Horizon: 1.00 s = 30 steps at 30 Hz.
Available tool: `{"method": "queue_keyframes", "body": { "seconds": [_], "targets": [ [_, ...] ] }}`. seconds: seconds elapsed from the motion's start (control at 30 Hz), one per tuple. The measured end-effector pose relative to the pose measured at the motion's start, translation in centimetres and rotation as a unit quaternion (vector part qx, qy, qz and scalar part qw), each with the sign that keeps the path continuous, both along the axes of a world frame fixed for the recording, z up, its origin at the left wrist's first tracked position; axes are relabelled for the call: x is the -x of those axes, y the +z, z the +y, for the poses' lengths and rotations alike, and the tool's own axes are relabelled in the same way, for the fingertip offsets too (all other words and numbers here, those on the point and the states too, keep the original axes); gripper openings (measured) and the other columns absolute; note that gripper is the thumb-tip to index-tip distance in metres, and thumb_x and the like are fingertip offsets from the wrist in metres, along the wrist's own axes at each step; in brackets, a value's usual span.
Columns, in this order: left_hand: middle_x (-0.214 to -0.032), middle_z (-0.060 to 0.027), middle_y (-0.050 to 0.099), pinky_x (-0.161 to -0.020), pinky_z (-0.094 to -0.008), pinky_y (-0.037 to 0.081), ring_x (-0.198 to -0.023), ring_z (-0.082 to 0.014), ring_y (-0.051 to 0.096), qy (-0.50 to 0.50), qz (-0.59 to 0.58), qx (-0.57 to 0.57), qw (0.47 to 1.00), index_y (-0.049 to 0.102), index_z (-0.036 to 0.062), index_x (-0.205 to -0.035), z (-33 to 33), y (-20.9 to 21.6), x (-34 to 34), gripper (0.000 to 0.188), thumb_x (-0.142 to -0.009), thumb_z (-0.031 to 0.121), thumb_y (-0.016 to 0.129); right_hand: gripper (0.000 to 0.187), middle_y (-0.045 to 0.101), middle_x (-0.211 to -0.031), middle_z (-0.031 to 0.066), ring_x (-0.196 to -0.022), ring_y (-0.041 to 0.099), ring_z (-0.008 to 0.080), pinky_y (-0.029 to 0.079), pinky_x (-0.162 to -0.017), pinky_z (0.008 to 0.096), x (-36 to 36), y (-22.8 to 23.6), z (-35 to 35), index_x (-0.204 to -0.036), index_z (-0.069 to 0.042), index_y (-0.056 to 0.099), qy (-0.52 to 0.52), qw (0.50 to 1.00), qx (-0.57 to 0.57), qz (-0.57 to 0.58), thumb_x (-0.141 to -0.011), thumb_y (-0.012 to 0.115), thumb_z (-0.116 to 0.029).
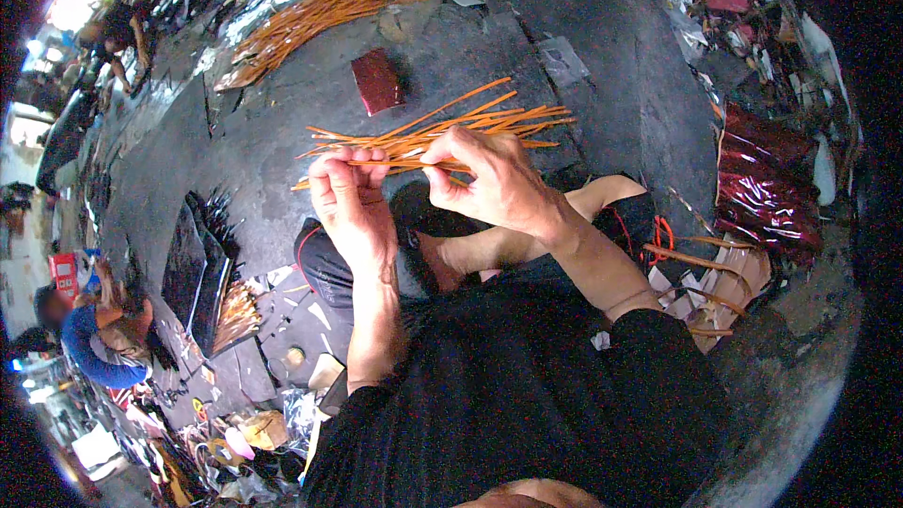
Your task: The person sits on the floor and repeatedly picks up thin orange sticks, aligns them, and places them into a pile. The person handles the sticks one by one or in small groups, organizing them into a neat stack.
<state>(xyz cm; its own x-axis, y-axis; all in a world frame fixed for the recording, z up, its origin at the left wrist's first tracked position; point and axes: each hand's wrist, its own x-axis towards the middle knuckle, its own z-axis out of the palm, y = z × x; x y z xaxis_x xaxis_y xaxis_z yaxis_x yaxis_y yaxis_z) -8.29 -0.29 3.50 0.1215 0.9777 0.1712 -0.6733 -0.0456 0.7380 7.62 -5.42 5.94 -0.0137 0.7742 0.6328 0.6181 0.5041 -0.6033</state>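
Observation:
My left hand (354, 202) is closed, thumb and fingers pinching a thin orange-brown strip (406, 165). My right hand (497, 181) pinches the same strip farther right, so it runs nearly level between both hands. Just beyond, a loose pile of similar orange-brown strips (517, 119) lies on the dark floor, partly hidden behind my fingers. The strips' material is not plain. Past the pile sits a dark red block-shaped piece (377, 82).
A larger bundle of orange-brown strips (315, 21) lies far left. Shiny dark red sheets (767, 188) are at the right, near a wooden stool-like piece (724, 284). Black sheets (195, 268) lie left. A person in blue (102, 350) sits at the far left among scraps.

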Motion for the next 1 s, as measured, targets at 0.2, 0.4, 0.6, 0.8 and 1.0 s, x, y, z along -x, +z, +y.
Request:
{"method": "queue_keyframes", "body": {
  "seconds": [0.2, 0.4, 0.6, 0.8, 1.0],
  "targets": [
    [-0.103, -0.0026, 0.06, -0.079, -0.0277, 0.051, -0.096, -0.0166, 0.059, 0.044, -0.019, 0.03, 0.998, 0.055, 0.0115, -0.108, 0.7, 0.2, 1.8, 0.02, -0.097, 0.028, 0.057, 0.02, 0.067, -0.08, 0.0077, -0.073, 0.069, 0.0228, 0.055, -0.064, 0.0336, -1.2, 0.4, -1.0, -0.09, -0.005, 0.059, -0.004, 1.0, 0.022, 0.0, -0.074, 0.073, -0.003],
    [-0.105, -0.005, 0.061, -0.08, -0.0273, 0.053, -0.098, -0.0183, 0.06, 0.052, -0.084, 0.021, 0.995, 0.057, 0.0083, -0.109, 2.7, -0.5, 4.8, 0.019, -0.096, 0.023, 0.059, 0.022, 0.066, -0.08, 0.0074, -0.071, 0.068, 0.024, 0.053, -0.062, 0.0343, -2.1, -0.1, -1.8, -0.09, -0.007, 0.059, 0.004, 1.0, 0.004, -0.013, -0.073, 0.073, -0.002],
    [-0.105, -0.0052, 0.064, -0.082, -0.0268, 0.055, -0.097, -0.0169, 0.061, 0.04, -0.142, 0.021, 0.989, 0.061, 0.0047, -0.108, 5.3, -1.5, 8.9, 0.021, -0.095, 0.022, 0.06, 0.023, 0.065, -0.08, 0.0065, -0.07, 0.067, 0.0228, 0.052, -0.061, 0.0335, -3.0, -0.8, -2.7, -0.09, -0.007, 0.059, 0.01, 0.999, 0.016, -0.033, -0.072, 0.073, -0.001],
    [-0.105, -0.0058, 0.065, -0.083, -0.027, 0.057, -0.096, -0.0163, 0.063, 0.034, -0.16, 0.015, 0.986, 0.062, 0.0034, -0.105, 7.5, -2.1, 13.0, 0.02, -0.092, 0.019, 0.063, 0.023, 0.065, -0.079, 0.0074, -0.067, 0.065, 0.0232, 0.051, -0.06, 0.034, -3.6, -1.4, -3.5, -0.089, -0.007, 0.058, 0.02, 0.999, 0.041, -0.028, -0.073, 0.073, -0.001],
    [-0.104, -0.0076, 0.066, -0.082, -0.0267, 0.058, -0.094, -0.0174, 0.065, 0.068, -0.158, 0.015, 0.985, 0.063, 0.0023, -0.104, 9.2, -3.2, 16.3, 0.022, -0.091, 0.019, 0.064, 0.021, 0.065, -0.077, 0.0075, -0.067, 0.065, 0.024, 0.05, -0.059, 0.0346, -4.2, -1.6, -4.3, -0.089, -0.007, 0.059, 0.007, 0.997, 0.065, -0.043, -0.074, 0.073, -0.002]
  ]
}}
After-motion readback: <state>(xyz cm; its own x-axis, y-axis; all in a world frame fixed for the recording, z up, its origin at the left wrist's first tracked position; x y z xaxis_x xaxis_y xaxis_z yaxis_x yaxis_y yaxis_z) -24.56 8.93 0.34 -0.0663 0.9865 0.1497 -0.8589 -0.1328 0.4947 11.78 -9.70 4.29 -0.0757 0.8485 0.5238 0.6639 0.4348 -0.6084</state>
